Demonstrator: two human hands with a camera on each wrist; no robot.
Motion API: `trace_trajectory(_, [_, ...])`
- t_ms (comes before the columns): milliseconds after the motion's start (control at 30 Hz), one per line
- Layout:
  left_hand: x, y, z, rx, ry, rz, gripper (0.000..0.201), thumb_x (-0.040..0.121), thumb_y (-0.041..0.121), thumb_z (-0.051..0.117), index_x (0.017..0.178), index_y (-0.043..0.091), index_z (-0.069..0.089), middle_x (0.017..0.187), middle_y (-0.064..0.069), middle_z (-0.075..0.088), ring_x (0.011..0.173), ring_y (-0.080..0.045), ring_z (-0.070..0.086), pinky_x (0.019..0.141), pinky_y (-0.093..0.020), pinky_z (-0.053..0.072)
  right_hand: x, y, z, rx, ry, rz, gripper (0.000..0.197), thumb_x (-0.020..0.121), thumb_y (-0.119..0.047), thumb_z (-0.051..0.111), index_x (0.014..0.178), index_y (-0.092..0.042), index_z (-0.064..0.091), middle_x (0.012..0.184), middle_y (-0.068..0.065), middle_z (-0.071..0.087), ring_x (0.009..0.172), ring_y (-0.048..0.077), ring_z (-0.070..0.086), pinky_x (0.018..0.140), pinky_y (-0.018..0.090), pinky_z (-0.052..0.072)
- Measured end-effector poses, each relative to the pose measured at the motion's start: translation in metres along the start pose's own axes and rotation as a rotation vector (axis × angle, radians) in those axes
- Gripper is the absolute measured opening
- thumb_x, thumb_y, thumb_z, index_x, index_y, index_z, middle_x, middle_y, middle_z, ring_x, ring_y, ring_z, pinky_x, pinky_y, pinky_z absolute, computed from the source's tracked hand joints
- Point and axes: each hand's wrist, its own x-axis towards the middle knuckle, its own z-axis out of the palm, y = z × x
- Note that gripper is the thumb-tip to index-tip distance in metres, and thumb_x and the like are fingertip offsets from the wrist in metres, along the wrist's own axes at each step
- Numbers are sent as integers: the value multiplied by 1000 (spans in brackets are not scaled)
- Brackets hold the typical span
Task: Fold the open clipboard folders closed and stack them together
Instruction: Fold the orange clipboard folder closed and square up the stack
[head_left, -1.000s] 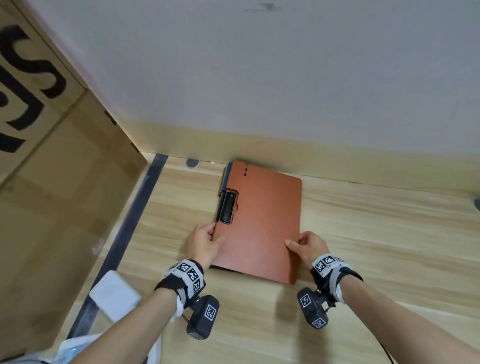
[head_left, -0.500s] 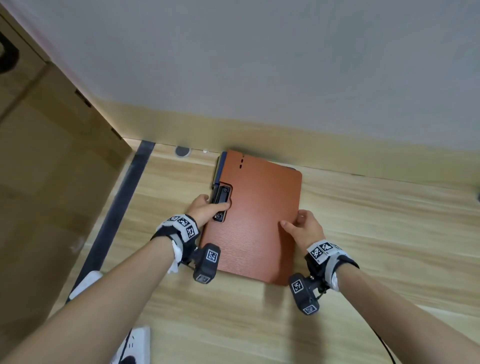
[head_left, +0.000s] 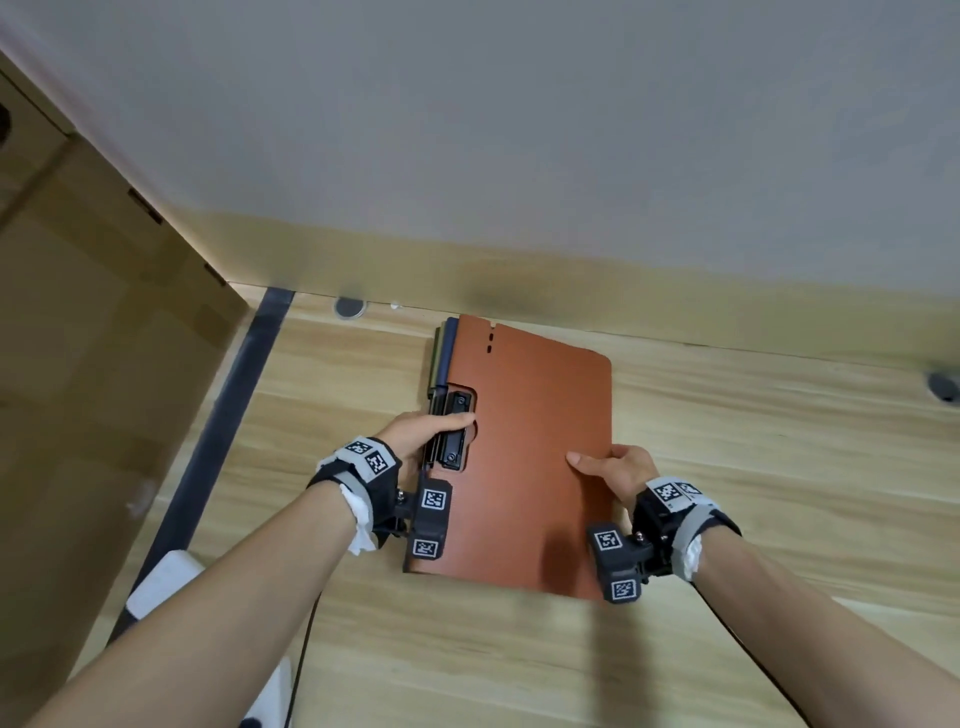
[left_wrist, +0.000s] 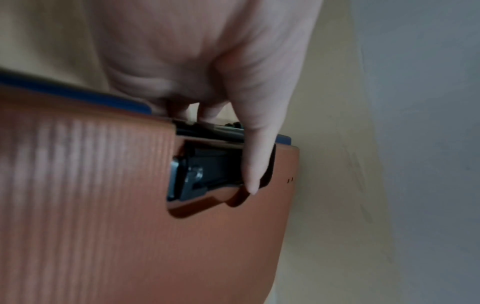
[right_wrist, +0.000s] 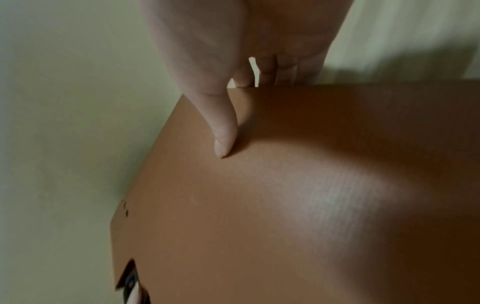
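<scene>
Three stacked folders (head_left: 530, 457); two hands.

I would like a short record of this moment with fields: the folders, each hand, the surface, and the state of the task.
Top folder: brown clipboard folder, closed, lying flat
Under it: blue folder and a third edge, showing at the left side only
Clip: black metal clip, seen through a cut-out in the brown cover
Left hand: grips the stack at the clip, thumb over it
Right hand: grips the right edge, thumb on the cover
Surface: wooden table, by the wall
Task state: folders closed and stacked
</scene>
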Motion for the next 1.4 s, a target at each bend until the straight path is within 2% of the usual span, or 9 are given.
trace_trajectory(200, [-30,-1,33,-31,-7,170,49,71,24,86,114,13,65,105,-10,73,92,-24,69,79,-38,58,-24,16,-30,99,-10,-73,56,81,-29,76,127,-3,57,124,10,65,107,27,62,101,39,46])
trace_trajectory(400, [-61,21,77,-22,-20,328,105,52,43,94,140,14,45,132,-7,61,113,-22,64,99,-43,52,-71,1,-87,153,132,-246,46,85,-23,72,124,-2,57,110,6,66,98,23,63,88,33,49])
trace_trajectory(533, [-92,34,116,-3,-65,458,53,73,26,84,117,20,56,114,-2,69,97,-17,69,74,-31,58,-95,0,-133,130,251,-355,48,82,-28,75,120,-2,61,112,10,70,99,25,67,93,42,53])
trace_trajectory(633, [-108,33,138,-11,-76,533,49,75,20,83,119,18,62,113,-4,70,96,-16,70,65,-26,58,-112,5,-158,109,322,-429,47,78,-33,77,115,-7,64,106,6,72,94,21,69,89,42,56])
trace_trajectory(800, [-121,18,155,47,-96,569,76,66,16,89,133,11,54,124,-5,67,112,-20,64,92,-35,53,-136,21,-179,166,372,-487,51,77,-19,80,123,-12,58,111,0,69,100,16,67,92,35,53])
trace_trajectory(967, [-132,-6,173,137,-59,645,59,69,1,84,120,14,59,112,-1,71,103,-13,67,83,-25,54,-148,47,-185,154,341,-489,57,76,-18,81,126,-16,53,112,-6,67,102,14,65,96,36,51])
trace_trajectory(1133, [-139,-34,182,225,16,665,52,71,1,82,112,21,58,105,8,67,97,-6,63,94,-37,52,-162,60,-190,161,248,-500,59,66,-20,88,116,-18,57,105,-7,71,97,10,69,92,32,54])
trace_trajectory(1267, [-155,-40,181,227,-17,695,63,71,5,83,121,23,51,111,6,67,101,-8,63,77,-22,53,-183,51,-200,183,213,-602,62,61,-24,91,115,-15,62,103,-3,74,93,6,70,84,24,54])
trace_trajectory(1400, [-176,-32,182,226,43,864,83,63,16,91,130,25,43,117,13,63,106,-1,61,101,-32,47,-197,41,-210,171,212,-669,76,58,-43,91,124,-23,58,117,-6,70,110,9,65,102,36,49])
